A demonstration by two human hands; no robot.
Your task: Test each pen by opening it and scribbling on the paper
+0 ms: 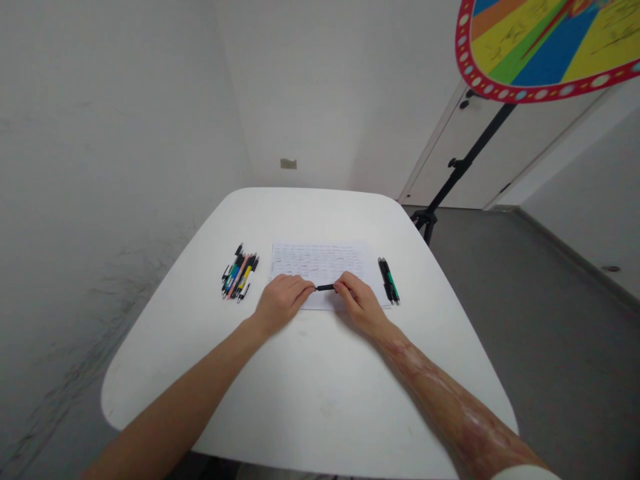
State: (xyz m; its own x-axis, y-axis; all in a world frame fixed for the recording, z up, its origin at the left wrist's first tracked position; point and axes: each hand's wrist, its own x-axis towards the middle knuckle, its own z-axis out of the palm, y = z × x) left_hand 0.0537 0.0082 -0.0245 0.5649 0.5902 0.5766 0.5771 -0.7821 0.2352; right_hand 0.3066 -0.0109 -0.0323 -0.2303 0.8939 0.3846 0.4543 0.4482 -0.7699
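A black pen (pixel 326 287) lies level between my two hands, just over the lower part of a sheet of paper (pixel 320 257) covered in handwritten lines. My left hand (pixel 284 301) pinches the pen's left end between thumb and fingers. At its other end, the fingers of my right hand (pixel 361 301) are closed round it. Only the middle stretch of the pen shows; both ends are hidden by fingertips. Right of the paper, two pens (pixel 389 280), dark with some green on one, lie side by side.
A bunch of several pens (pixel 240 275) in mixed colours lies left of the paper on the white table (pixel 310 380). Beyond the table's right edge, a black stand (pixel 455 177) carries a colourful wheel (pixel 545 50). Walls rise behind and to the left.
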